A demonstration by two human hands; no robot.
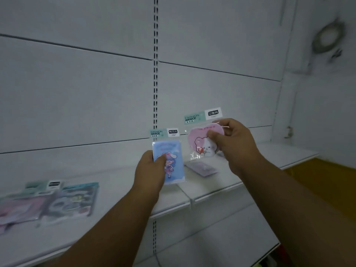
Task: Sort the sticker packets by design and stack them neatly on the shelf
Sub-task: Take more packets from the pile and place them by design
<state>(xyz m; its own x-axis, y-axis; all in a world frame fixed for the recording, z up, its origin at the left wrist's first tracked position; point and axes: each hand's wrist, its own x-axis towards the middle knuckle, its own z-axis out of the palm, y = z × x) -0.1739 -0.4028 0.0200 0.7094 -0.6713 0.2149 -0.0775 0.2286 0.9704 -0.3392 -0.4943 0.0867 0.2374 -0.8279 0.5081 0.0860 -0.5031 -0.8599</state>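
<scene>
Head view shows my left hand point(149, 170) pinching a blue girl-design sticker packet point(169, 160) and my right hand point(234, 143) gripping a pink heart-shaped bear packet point(200, 139) above the white shelf point(212, 191), where a few blurred packets point(57, 201) lie, so sorting seems barely begun.

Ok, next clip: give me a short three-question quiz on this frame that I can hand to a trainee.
1. True or false: the left hand and the right hand hold packets of the same design.
2. Multiple choice: where does the purple packet lie? A) in the left hand B) flat on the shelf below the heart-shaped packet C) hung on the back wall
3. Fill in: the left hand holds a ___ rectangular packet showing a cartoon girl.

Key: 1 false, one is a blue rectangle and the other a pink heart with bears; 2 B; 3 blue.
</scene>
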